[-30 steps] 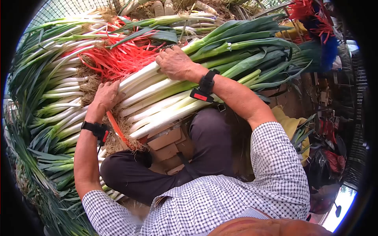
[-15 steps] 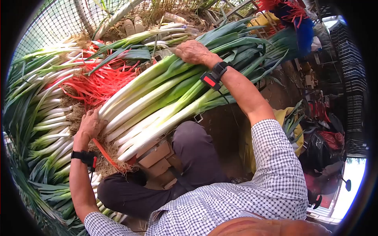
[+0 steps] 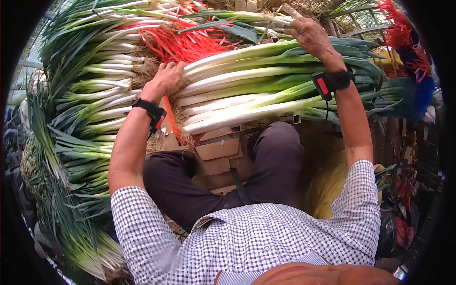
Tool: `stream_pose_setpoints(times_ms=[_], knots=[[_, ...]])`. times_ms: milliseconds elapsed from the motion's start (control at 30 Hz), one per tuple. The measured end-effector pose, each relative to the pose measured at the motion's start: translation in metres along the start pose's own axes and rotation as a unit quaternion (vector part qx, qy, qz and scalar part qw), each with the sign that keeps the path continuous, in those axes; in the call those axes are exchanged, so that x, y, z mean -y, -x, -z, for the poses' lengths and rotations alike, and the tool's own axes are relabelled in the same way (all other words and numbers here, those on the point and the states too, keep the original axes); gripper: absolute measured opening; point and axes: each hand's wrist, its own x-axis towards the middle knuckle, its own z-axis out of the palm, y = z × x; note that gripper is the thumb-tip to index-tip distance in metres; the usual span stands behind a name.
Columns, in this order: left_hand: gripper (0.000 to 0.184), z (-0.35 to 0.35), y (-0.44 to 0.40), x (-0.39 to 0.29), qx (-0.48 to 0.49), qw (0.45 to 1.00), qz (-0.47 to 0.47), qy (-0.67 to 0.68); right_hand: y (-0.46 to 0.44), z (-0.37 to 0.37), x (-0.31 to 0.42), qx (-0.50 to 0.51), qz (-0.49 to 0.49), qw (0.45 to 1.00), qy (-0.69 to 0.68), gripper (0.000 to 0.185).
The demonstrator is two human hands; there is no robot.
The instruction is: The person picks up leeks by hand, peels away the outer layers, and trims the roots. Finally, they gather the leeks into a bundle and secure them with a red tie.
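A thick row of leeks (image 3: 247, 75) lies across the rack in front of me, white root ends to the left and dark green leaves to the right. My left hand (image 3: 168, 78) rests against the root end of the farthest leek, fingers laid out over it. At the far edge of the bundle, my right hand (image 3: 311, 37) sits beside the point where white turns to green, its fingers spread and slightly bent. An orange-red strap (image 3: 172, 121) runs down by the roots, partly hidden under them.
A long pile of leeks (image 3: 102, 114) fills the left side. Loose red strips (image 3: 185, 40) lie beyond my left hand. Cardboard pieces (image 3: 218, 149) are between my knees. Red and blue strands (image 3: 420, 90) hang at the right, and a yellow sack (image 3: 327, 185) is beside my right knee.
The view has turned, so the leeks now lie nearly level across it. My right hand has shifted to the bundle's far edge; my left hand stays at the root ends.
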Motion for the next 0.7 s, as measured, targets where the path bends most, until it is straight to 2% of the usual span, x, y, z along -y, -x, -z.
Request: stream_pose_setpoints(times_ms=[33, 100, 133, 167, 233, 367, 400, 433, 467, 500, 533, 567, 600, 633, 700], knots=[[0.058, -0.002, -0.004, 0.004, 0.011, 0.999, -0.007, 0.035, -0.003, 0.006, 0.022, 0.022, -0.032, 0.999, -0.037, 0.024], [0.061, 0.007, 0.000, -0.002, 0.021, 0.999, 0.012, 0.036, -0.007, -0.006, 0.055, 0.126, 0.012, 0.991, -0.047, 0.026], [0.064, 0.003, -0.004, 0.003, 0.022, 0.999, 0.011, 0.024, -0.006, -0.013, 0.074, 0.186, 0.003, 0.981, -0.058, 0.027], [0.068, -0.002, -0.006, 0.007, 0.022, 1.000, 0.008, 0.011, 0.000, -0.035, 0.076, 0.175, 0.046, 0.982, -0.053, 0.026], [0.079, 0.005, 0.006, 0.005, 0.021, 0.999, 0.018, -0.023, 0.006, -0.067, 0.076, 0.177, 0.037, 0.983, -0.034, 0.026], [0.065, -0.004, 0.054, 0.041, -0.112, 0.993, -0.024, -0.032, 0.004, -0.062, 0.074, 0.187, 0.008, 0.981, -0.056, 0.023], [0.064, 0.020, 0.089, 0.035, -0.062, 0.998, -0.001, -0.028, 0.002, -0.062, 0.072, 0.195, 0.015, 0.977, -0.082, 0.023], [0.063, 0.013, 0.114, 0.050, -0.086, 0.996, -0.001, 0.012, 0.003, -0.058, 0.074, 0.206, 0.013, 0.973, -0.102, 0.023], [0.061, 0.009, 0.157, 0.050, -0.129, 0.989, 0.069, 0.036, 0.005, -0.048, 0.082, 0.154, 0.022, 0.980, -0.124, 0.024], [0.059, -0.004, 0.195, 0.058, -0.159, 0.974, 0.082, 0.140, 0.010, -0.035, 0.090, 0.105, 0.027, 0.984, -0.141, 0.024], [0.058, -0.009, 0.238, 0.053, -0.146, 0.953, 0.128, 0.231, 0.013, -0.020, 0.103, 0.093, 0.012, 0.982, -0.162, 0.026], [0.056, -0.052, 0.274, 0.075, -0.186, 0.952, 0.170, 0.174, 0.011, -0.015, 0.105, 0.075, 0.041, 0.982, -0.169, 0.026], [0.057, -0.093, 0.314, 0.083, -0.174, 0.934, 0.253, 0.181, 0.011, -0.003, 0.109, 0.083, 0.053, 0.983, -0.152, 0.025], [0.057, -0.151, 0.356, 0.094, -0.194, 0.925, 0.281, 0.170, 0.010, 0.011, 0.126, 0.092, 0.074, 0.982, -0.146, 0.025], [0.052, -0.221, 0.436, 0.050, -0.104, 0.901, 0.389, 0.163, 0.009, 0.026, 0.148, 0.112, 0.085, 0.970, -0.198, 0.025]])
